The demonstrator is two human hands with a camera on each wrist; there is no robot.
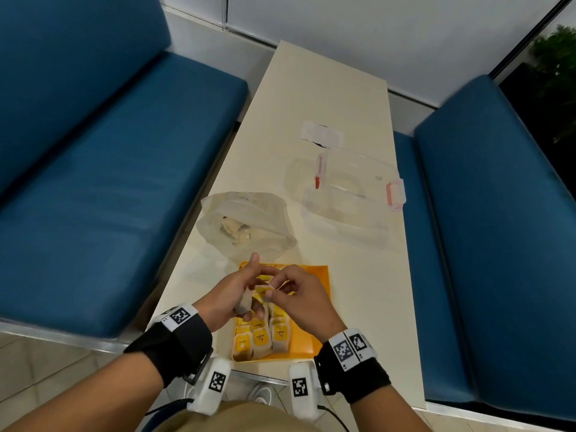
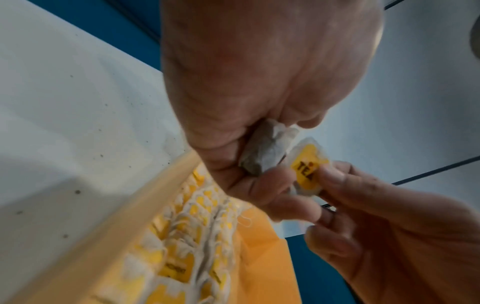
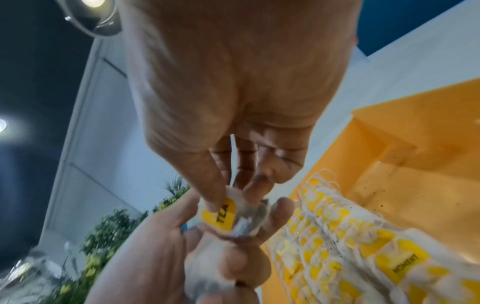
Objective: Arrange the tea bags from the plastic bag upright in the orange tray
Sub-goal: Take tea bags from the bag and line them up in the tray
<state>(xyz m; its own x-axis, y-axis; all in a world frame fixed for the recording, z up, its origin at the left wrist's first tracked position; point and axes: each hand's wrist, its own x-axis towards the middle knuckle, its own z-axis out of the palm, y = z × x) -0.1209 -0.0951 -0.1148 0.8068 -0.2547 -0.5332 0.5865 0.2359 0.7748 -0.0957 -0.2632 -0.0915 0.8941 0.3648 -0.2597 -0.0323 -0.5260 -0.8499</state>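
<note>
The orange tray (image 1: 314,310) lies at the table's near edge, with several yellow-labelled tea bags (image 1: 265,336) standing upright in rows along its left side. Both hands meet just above it. My left hand (image 1: 246,299) grips the body of one tea bag (image 1: 245,304), seen close in the left wrist view as a grey pouch (image 2: 262,152). My right hand (image 1: 270,290) pinches that bag's yellow tag (image 1: 264,289) marked TEA (image 3: 221,214) between thumb and forefinger. The crumpled plastic bag (image 1: 249,222) lies just beyond the tray with more tea bags inside.
A clear plastic box (image 1: 352,194) with red latches stands on the table (image 1: 311,88) at the right, with a small white item (image 1: 321,135) behind it. Blue benches flank the table on the left (image 1: 109,182) and on the right (image 1: 498,229).
</note>
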